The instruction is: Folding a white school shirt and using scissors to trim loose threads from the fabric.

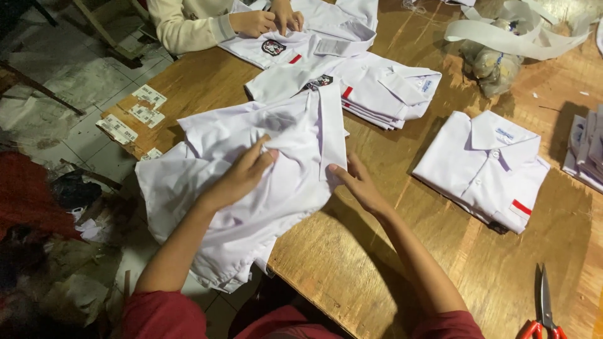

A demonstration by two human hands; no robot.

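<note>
Head view: your left hand (242,179) pinches the unfolded white shirt (251,188) on the bench (389,263) edge; your right hand (359,183), fingers open, presses its placket. The overhanging hem could drag it floorward.

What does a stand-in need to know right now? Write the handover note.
Left hand: pinching the loose shirt at its middle.
Right hand: flat on that shirt's right edge, holding nothing.
The shirt lies spread and rumpled, hanging over the table edge.
Done: a folded shirt at right, a folded stack behind.
Left: the loose shirt is not yet folded.
A co-worker's hands rest on another shirt at the far end.
</note>
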